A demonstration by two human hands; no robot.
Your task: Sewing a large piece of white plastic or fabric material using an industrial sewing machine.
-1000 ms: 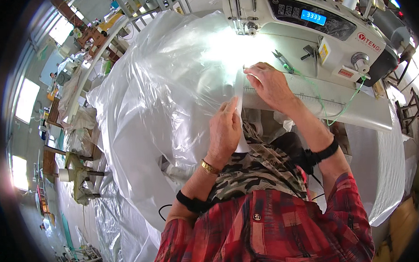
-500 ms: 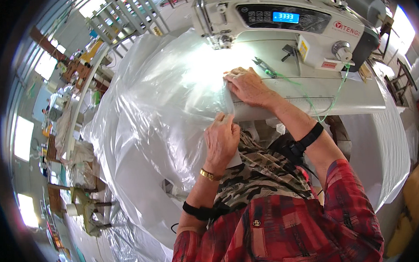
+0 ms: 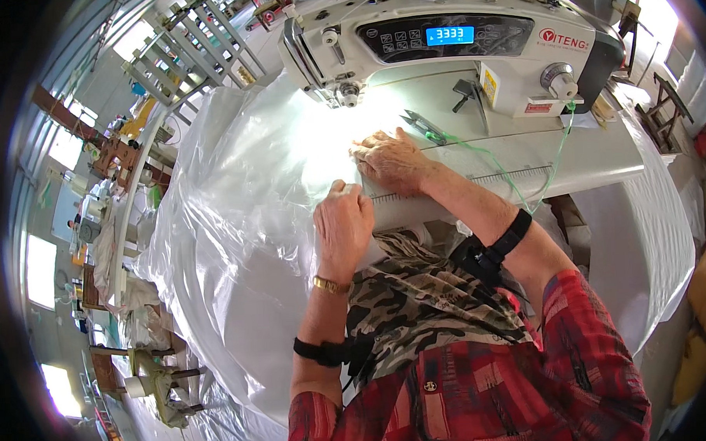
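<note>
A large sheet of translucent white plastic (image 3: 235,193) spreads over the left side of the sewing table and hangs toward my lap. At its right edge, my left hand (image 3: 344,221) is closed on the plastic, with the fingertips curled under. Just ahead and to the right, my right hand (image 3: 391,161) holds that same edge against the table, palm down; its thumb is hidden. Both hands are on the near side of the sewing machine's needle area (image 3: 349,95), where bright lamp glare washes out the plastic. Thread snips (image 3: 425,128) lie beyond my right hand.
The white sewing machine (image 3: 455,38) stands across the far side. A small black tool (image 3: 464,94) lies beside its base. Green cord (image 3: 507,180) loops from the handwheel side toward the snips. A ruler scale (image 3: 476,180) runs along the table's front. Grey metal racks (image 3: 184,55) stand far left.
My left hand has moved forward along the sheet's edge, closer to my right hand. My right hand has flattened somewhat. The view has shifted, so the machine sits lower and farther left.
</note>
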